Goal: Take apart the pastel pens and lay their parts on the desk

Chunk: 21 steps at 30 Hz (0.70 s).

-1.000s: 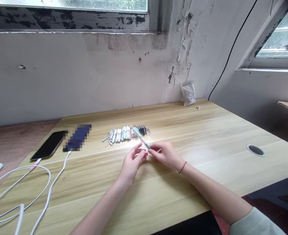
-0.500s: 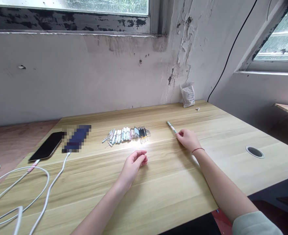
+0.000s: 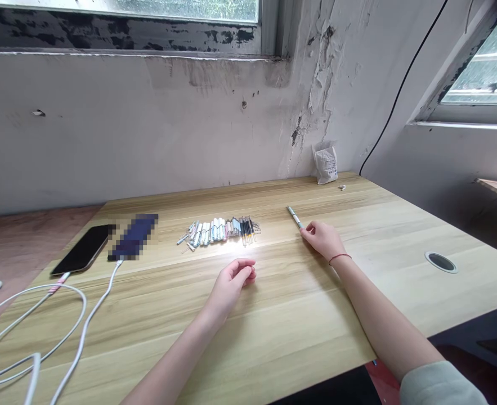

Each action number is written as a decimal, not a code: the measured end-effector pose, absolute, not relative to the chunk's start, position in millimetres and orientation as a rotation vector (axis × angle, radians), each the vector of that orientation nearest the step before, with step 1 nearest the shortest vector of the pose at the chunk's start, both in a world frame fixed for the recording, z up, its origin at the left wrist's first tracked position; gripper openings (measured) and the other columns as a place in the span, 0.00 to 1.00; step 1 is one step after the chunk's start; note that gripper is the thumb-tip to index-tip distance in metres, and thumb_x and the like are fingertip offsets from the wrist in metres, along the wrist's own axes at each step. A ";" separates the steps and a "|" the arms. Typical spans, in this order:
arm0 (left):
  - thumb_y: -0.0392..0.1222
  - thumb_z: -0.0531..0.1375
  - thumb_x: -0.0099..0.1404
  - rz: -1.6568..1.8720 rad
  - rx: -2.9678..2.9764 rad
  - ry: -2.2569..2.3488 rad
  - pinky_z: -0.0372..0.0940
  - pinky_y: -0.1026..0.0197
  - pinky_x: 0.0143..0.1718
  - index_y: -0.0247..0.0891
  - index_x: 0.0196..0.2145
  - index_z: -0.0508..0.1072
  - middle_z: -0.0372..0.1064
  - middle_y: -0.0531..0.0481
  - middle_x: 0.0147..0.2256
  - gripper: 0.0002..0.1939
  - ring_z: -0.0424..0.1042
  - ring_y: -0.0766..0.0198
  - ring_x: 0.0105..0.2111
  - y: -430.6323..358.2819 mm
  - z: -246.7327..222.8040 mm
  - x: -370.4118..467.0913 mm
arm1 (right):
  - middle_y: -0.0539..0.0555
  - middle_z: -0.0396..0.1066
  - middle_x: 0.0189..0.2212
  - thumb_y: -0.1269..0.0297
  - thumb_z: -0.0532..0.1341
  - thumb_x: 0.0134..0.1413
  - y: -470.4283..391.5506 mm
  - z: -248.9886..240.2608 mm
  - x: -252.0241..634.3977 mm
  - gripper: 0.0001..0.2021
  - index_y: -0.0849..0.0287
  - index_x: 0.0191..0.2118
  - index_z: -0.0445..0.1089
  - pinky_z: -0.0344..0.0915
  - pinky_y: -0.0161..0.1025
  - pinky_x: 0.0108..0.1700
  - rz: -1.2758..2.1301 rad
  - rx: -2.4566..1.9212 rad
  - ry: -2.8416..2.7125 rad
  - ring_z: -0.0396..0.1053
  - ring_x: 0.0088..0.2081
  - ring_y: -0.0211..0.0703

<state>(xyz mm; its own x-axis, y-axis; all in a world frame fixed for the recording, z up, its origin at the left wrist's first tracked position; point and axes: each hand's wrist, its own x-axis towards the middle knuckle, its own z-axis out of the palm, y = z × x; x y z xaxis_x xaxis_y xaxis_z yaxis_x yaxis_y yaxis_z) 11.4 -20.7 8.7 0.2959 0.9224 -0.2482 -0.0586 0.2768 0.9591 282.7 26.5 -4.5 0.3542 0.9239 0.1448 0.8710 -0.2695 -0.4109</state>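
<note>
My right hand pinches the near end of a slim pen with a pale green and white barrel. The pen slants up and to the left, close to the tabletop. My left hand is loosely closed above the table, fingertips curled towards the thumb, with nothing visible in it. Just beyond it lies a row of pen parts: white and pale blue barrels on the left, and dark slim refills with orange bands and small springs at the right end.
Two phones, a black one and a blurred-out dark blue one, lie at the left with white charging cables. A white packet stands at the back by the wall. A round cable hole is in the tabletop at right.
My right hand has shifted very slightly left with the pen. My left hand keeps its place and curl. The whole view has moved a little.
</note>
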 end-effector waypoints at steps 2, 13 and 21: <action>0.44 0.60 0.55 0.854 1.070 1.047 0.64 0.57 0.44 0.33 0.37 0.72 0.68 0.49 0.30 0.14 0.68 0.65 0.33 -20.8 9.1 11.3 | 0.55 0.74 0.29 0.58 0.55 0.53 25.2 -1.8 284.2 0.11 0.59 0.30 0.70 0.55 0.35 0.30 0.173 -2.187 -1.543 0.68 0.31 0.43; 0.44 0.61 0.53 0.853 1.047 1.056 0.65 0.59 0.43 0.34 0.36 0.72 0.68 0.50 0.30 0.14 0.69 0.65 0.34 -21.3 13.0 11.8 | 0.64 0.64 0.54 0.58 0.47 0.61 -16.3 0.1 237.1 0.21 0.64 0.53 0.64 0.59 0.45 0.53 0.095 -1.649 -2.053 0.61 0.55 0.51; 0.44 0.59 0.56 0.805 1.120 1.058 0.63 0.60 0.42 0.34 0.37 0.71 0.68 0.49 0.31 0.13 0.69 0.65 0.34 -20.5 12.6 11.5 | 0.67 0.69 0.46 0.52 0.47 0.60 -64.4 -32.3 349.9 0.22 0.64 0.47 0.67 0.60 0.52 0.49 -0.081 -2.203 -1.815 0.65 0.51 0.57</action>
<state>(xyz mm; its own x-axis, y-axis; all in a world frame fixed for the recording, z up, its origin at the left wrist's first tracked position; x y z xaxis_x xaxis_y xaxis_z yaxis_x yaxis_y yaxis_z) 11.5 -20.5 12.6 0.3175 0.9141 -0.2522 0.0007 0.2657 0.9640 349.9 -64.4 -32.3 0.2067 0.9528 0.2224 0.9688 -0.1676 -0.1826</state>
